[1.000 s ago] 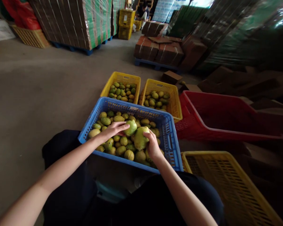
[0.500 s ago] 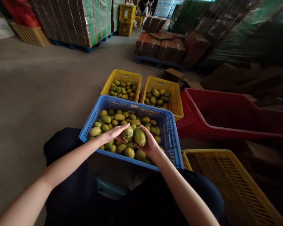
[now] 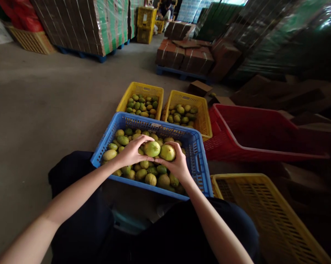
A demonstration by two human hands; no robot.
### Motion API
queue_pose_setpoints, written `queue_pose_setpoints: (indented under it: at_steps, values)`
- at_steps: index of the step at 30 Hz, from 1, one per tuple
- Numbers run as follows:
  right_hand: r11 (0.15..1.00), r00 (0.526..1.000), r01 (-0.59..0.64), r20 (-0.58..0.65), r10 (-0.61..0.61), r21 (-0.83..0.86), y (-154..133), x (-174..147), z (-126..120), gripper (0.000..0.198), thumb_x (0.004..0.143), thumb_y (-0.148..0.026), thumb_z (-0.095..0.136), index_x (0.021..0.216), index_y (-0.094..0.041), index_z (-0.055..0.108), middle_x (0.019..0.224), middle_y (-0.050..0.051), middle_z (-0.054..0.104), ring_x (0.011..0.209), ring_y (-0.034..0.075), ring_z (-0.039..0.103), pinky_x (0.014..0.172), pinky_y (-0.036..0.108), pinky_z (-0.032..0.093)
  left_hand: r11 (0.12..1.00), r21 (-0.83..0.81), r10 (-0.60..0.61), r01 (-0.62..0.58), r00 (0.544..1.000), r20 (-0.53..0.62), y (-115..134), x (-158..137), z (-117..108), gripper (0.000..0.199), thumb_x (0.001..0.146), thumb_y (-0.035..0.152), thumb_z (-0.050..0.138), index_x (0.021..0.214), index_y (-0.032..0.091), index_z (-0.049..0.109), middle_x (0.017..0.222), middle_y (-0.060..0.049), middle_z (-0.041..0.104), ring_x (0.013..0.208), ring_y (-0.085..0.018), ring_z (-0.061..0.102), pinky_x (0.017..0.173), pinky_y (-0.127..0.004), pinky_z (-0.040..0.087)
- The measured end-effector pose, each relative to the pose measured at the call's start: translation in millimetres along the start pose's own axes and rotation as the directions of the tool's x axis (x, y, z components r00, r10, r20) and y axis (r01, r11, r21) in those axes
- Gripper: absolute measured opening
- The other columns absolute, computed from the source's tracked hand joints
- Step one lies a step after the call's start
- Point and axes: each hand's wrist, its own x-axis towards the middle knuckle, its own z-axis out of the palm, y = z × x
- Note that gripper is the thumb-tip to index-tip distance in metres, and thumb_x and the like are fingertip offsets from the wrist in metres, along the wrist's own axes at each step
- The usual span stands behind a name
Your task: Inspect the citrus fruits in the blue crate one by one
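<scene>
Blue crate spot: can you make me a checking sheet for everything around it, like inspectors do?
Surface: grey floor; what supports the blue crate is hidden.
Things: yellow-green fruit in the blue crate; more fruit in two yellow crates beyond.
Clutter: red crate and a nearer yellow crate at right; cardboard box farther back.
Grip: left hand holds one fruit, right hand another fruit, above the blue crate.
Cables: nothing seen.
Surroundings: wrapped stacks, blue pallets, a person at the back.

Room abv blue crate (image 3: 199,179); rim (image 3: 149,188) blks sides.
</scene>
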Motion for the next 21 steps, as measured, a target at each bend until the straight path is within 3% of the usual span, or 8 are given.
queue_pose_setpoints:
  at_steps: [4,7,10,13,15,17,19,21]
  values:
    - [0.998,0.999,0.052,0.007,-0.052,0.017,8.2,0.1,1.0,0.062,0.055,-0.053,0.088,0.101,-0.024,0.058,0.096,0.003,0.069,0.089,0.025,0.063,0.083,0.04,0.051,0.997,-0.07,0.037,-0.037,0.999,-0.003,-6.5,-1.5,3.9,0.054,0.07,0.035,0.086,0.119,0.023,0.065,0.123,-0.009,0.066,0.115,-0.026,0.061,0.097,-0.036,0.047]
    - [0.996,0.999,0.041,-0.02,-0.039,0.085,11.7,-0.4,1.7,0.064,0.049,-0.05,0.092,0.098,-0.024,0.059,0.095,0.002,0.068,0.088,0.023,0.063,0.082,0.037,0.051,0.987,-0.158,-0.007,0.009,1.0,0.01,-8.2,-1.2,4.7,0.056,0.067,0.031,0.087,0.118,0.023,0.065,0.123,-0.009,0.068,0.116,-0.026,0.061,0.097,-0.036,0.047]
    - [0.962,0.999,-0.023,-0.041,0.035,0.272,14.3,-1.5,3.7,0.066,0.043,-0.041,0.096,0.095,-0.026,0.059,0.094,-0.002,0.066,0.087,0.019,0.062,0.079,0.032,0.052,0.938,-0.313,-0.147,0.15,0.989,0.033,-6.6,-0.9,4.8,0.059,0.061,0.026,0.09,0.113,0.022,0.064,0.118,-0.008,0.069,0.113,-0.025,0.062,0.096,-0.035,0.047]
    - [0.836,0.971,-0.201,-0.007,0.237,0.511,17.0,-0.7,7.6,0.064,0.04,-0.037,0.096,0.091,-0.027,0.058,0.087,-0.004,0.067,0.075,0.016,0.063,0.068,0.027,0.055,0.776,-0.522,-0.339,0.355,0.932,0.129,-7.1,-1.1,8.5,0.05,0.061,0.026,0.089,0.102,0.019,0.062,0.104,-0.006,0.071,0.098,-0.021,0.067,0.088,-0.032,0.05]
    - [0.693,0.915,-0.358,0.086,0.395,0.625,16.7,2.0,10.9,0.056,0.046,-0.039,0.094,0.088,-0.025,0.059,0.079,-0.003,0.068,0.066,0.016,0.063,0.057,0.027,0.056,0.621,-0.638,-0.453,0.454,0.873,0.18,-10.0,-0.7,13.8,0.038,0.066,0.026,0.086,0.095,0.018,0.063,0.096,-0.004,0.07,0.09,-0.019,0.067,0.084,-0.03,0.051]
    - [0.522,0.822,-0.508,0.204,0.532,0.685,13.9,5.8,14.0,0.04,0.061,-0.039,0.087,0.087,-0.023,0.061,0.074,-0.001,0.069,0.062,0.018,0.065,0.051,0.028,0.056,0.448,-0.73,-0.569,0.517,0.794,0.212,-13.7,0.6,19.5,0.025,0.073,0.021,0.078,0.093,0.017,0.063,0.089,-0.004,0.07,0.083,-0.017,0.068,0.083,-0.029,0.052]
    - [0.338,0.694,-0.614,0.283,0.662,0.713,9.6,9.6,16.3,0.022,0.076,-0.036,0.076,0.085,-0.022,0.062,0.07,0.0,0.07,0.062,0.019,0.067,0.051,0.028,0.057,0.249,-0.778,-0.672,0.576,0.682,0.29,-16.2,2.6,23.6,0.013,0.081,0.017,0.066,0.093,0.015,0.064,0.08,-0.003,0.068,0.077,-0.017,0.068,0.082,-0.031,0.054]
    - [0.174,0.552,-0.66,0.314,0.772,0.731,5.6,11.9,17.6,0.016,0.087,-0.035,0.063,0.081,-0.021,0.062,0.063,0.002,0.069,0.061,0.02,0.068,0.051,0.029,0.058,0.057,-0.795,-0.711,0.605,0.583,0.393,-15.9,4.5,25.1,0.018,0.088,0.017,0.05,0.098,0.012,0.064,0.075,-0.005,0.068,0.077,-0.02,0.07,0.082,-0.036,0.055]
